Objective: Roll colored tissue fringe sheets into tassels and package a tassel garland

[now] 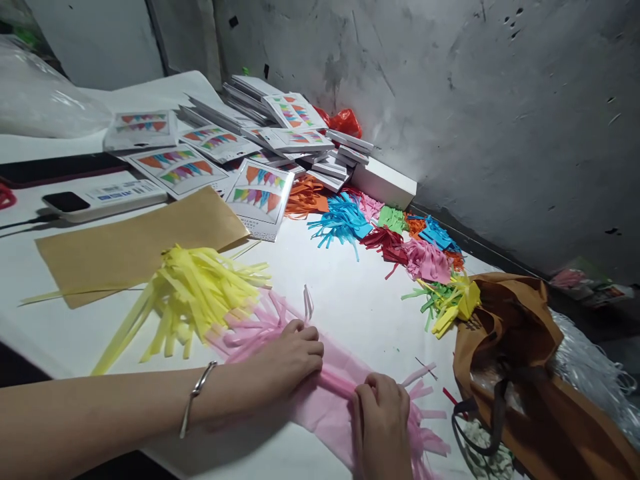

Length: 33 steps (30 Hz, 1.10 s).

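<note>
A sheet of pink tissue paper (320,417), cut into fringe at both ends, lies across the front of the white table. Along its middle runs a tight rolled ridge. My left hand (293,353), with a silver bangle at the wrist, has curled fingers gripping the ridge near the left fringe. Closer to the right fringe, my right hand (383,420) pinches the same ridge, fingers bent down over it. Left of the pink sheet, and touching its fringe, is a heap of yellow tissue strips (200,293). The fingertips are partly hidden against the paper.
Behind the yellow strips lies a brown paper sheet (135,240). Printed card packs (260,193) are piled at the back. Folded tissue tassels (390,243) in several colours line the wall side. A brown bag (505,360) stands at right; a white device (105,200) sits left.
</note>
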### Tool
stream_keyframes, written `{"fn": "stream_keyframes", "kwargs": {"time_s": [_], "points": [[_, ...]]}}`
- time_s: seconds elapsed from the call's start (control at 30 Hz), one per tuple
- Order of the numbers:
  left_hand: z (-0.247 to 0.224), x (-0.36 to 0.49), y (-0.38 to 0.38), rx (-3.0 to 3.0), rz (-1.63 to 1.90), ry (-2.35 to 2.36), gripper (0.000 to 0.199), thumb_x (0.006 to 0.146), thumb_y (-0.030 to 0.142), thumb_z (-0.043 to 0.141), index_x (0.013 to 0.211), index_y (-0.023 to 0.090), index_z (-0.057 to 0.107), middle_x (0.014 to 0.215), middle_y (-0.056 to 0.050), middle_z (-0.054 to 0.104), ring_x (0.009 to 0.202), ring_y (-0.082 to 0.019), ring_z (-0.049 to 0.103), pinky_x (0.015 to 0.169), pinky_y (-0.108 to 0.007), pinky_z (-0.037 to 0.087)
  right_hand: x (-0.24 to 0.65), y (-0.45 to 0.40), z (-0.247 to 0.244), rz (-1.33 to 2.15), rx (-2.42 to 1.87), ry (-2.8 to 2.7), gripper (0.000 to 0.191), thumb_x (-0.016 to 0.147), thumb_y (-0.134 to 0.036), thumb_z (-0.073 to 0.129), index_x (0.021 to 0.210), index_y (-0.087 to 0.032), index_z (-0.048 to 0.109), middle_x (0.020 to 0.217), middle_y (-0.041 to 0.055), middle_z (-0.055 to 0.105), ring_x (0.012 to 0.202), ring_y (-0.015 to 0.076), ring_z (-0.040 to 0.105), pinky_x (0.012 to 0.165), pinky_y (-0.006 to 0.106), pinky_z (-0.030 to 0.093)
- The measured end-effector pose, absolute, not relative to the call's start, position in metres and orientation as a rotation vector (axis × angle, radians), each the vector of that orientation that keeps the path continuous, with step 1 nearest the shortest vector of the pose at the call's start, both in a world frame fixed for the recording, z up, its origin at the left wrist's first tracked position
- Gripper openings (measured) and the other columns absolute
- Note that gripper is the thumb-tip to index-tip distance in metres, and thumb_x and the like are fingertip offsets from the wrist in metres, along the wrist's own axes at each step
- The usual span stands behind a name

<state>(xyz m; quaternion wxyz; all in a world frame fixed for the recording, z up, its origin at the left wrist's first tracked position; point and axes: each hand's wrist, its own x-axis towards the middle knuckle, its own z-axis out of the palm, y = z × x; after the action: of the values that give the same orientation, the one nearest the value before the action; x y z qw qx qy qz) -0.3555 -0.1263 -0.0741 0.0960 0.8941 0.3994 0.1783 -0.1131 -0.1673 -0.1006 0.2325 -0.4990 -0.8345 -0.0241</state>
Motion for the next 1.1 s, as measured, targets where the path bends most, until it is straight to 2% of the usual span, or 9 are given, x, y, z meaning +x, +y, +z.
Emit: {"fn": "stream_keyframes", "kwargs": {"time_s": [0.17, 0.27, 0.33, 0.4, 0.53, 0.63, 0.73, 0.9, 1.1], "points": [[-0.063, -0.340, -0.128, 2.508, 0.344, 1.490, 0.007, 0.087, 0.017, 0.062, 0.082, 0.017, 0.067, 0.096, -0.008, 0.065, 0.091, -0.026, 0.053, 0.078, -0.040, 0.033, -0.130, -0.161, -0.094, -0.437, -1.605, -2.350, 0.025, 0.097, -0.013, 0.043, 0.078, -0.023, 0.056, 0.077, 0.0068, 0.056, 0.079, 0.0289, 0.049, 0.087, 0.053, 0.034], [-0.068, -0.338, -0.124, 2.529, 0.325, 1.535, 0.003, 0.084, 0.014, 0.064, 0.084, 0.016, 0.066, 0.096, -0.009, 0.065, 0.089, -0.026, 0.053, 0.077, -0.041, 0.033, -0.136, -0.161, -0.090, -0.522, -1.602, -2.337, 0.022, 0.096, -0.012, 0.042, 0.083, -0.021, 0.058, 0.082, 0.0096, 0.059, 0.084, 0.0306, 0.051, 0.092, 0.057, 0.032], [-0.074, -0.339, -0.121, 2.563, 0.414, 1.472, 0.006, 0.085, 0.012, 0.065, 0.085, 0.017, 0.064, 0.094, -0.007, 0.064, 0.086, -0.024, 0.053, 0.076, -0.040, 0.032, -0.138, -0.162, -0.087, -0.456, -1.458, -2.304, 0.025, 0.094, -0.005, 0.039, 0.094, -0.020, 0.059, 0.092, 0.0106, 0.062, 0.092, 0.0297, 0.053, 0.096, 0.055, 0.030], [-0.079, -0.342, -0.119, 2.609, 0.494, 1.367, 0.011, 0.088, 0.011, 0.065, 0.081, 0.019, 0.063, 0.089, -0.004, 0.064, 0.085, -0.022, 0.052, 0.078, -0.040, 0.031, -0.140, -0.162, -0.085, -0.312, -1.249, -2.335, 0.029, 0.089, 0.000, 0.040, 0.098, -0.020, 0.059, 0.092, 0.0074, 0.062, 0.090, 0.0261, 0.053, 0.093, 0.047, 0.032], [-0.081, -0.348, -0.116, 2.686, 0.539, 1.248, 0.018, 0.087, 0.015, 0.071, 0.071, 0.021, 0.064, 0.078, -0.001, 0.064, 0.088, -0.023, 0.052, 0.091, -0.046, 0.027, -0.141, -0.158, -0.085, -0.092, -1.112, -2.415, 0.027, 0.083, 0.003, 0.045, 0.084, -0.021, 0.055, 0.077, 0.0021, 0.056, 0.072, 0.0215, 0.045, 0.075, 0.035, 0.032], [-0.076, -0.350, -0.115, 2.751, 0.548, 1.128, 0.015, 0.085, 0.015, 0.072, 0.074, 0.022, 0.066, 0.084, -0.001, 0.065, 0.091, -0.023, 0.052, 0.094, -0.046, 0.027, -0.141, -0.156, -0.085, 0.013, -1.201, -2.378, 0.030, 0.087, 0.005, 0.043, 0.087, -0.022, 0.055, 0.081, 0.0016, 0.057, 0.075, 0.0213, 0.046, 0.075, 0.034, 0.030], [-0.073, -0.348, -0.114, 2.787, 0.589, 1.027, 0.014, 0.088, 0.015, 0.069, 0.076, 0.022, 0.065, 0.086, -0.001, 0.065, 0.091, -0.021, 0.052, 0.094, -0.043, 0.029, -0.145, -0.155, -0.087, 0.042, -1.199, -2.368, 0.021, 0.093, -0.003, 0.047, 0.091, -0.022, 0.055, 0.083, 0.0015, 0.058, 0.077, 0.0214, 0.047, 0.080, 0.036, 0.030], [-0.079, -0.348, -0.111, 2.687, 0.594, 1.021, 0.016, 0.088, 0.015, 0.072, 0.074, 0.023, 0.069, 0.079, 0.001, 0.065, 0.088, -0.019, 0.054, 0.085, -0.039, 0.030, -0.141, -0.156, -0.090, -0.008, -1.110, -2.418, 0.026, 0.092, 0.000, 0.040, 0.083, -0.022, 0.053, 0.079, 0.0016, 0.055, 0.075, 0.0205, 0.046, 0.083, 0.037, 0.032], [-0.085, -0.349, -0.113, 2.638, 0.504, 1.063, 0.016, 0.089, 0.013, 0.072, 0.077, 0.023, 0.071, 0.085, 0.000, 0.068, 0.088, -0.018, 0.056, 0.079, -0.038, 0.030, -0.107, -0.161, -0.090, 0.066, -1.178, -2.367, 0.021, 0.096, -0.006, 0.047, 0.096, -0.024, 0.057, 0.093, 0.0011, 0.060, 0.087, 0.0202, 0.051, 0.090, 0.038, 0.032]]}}
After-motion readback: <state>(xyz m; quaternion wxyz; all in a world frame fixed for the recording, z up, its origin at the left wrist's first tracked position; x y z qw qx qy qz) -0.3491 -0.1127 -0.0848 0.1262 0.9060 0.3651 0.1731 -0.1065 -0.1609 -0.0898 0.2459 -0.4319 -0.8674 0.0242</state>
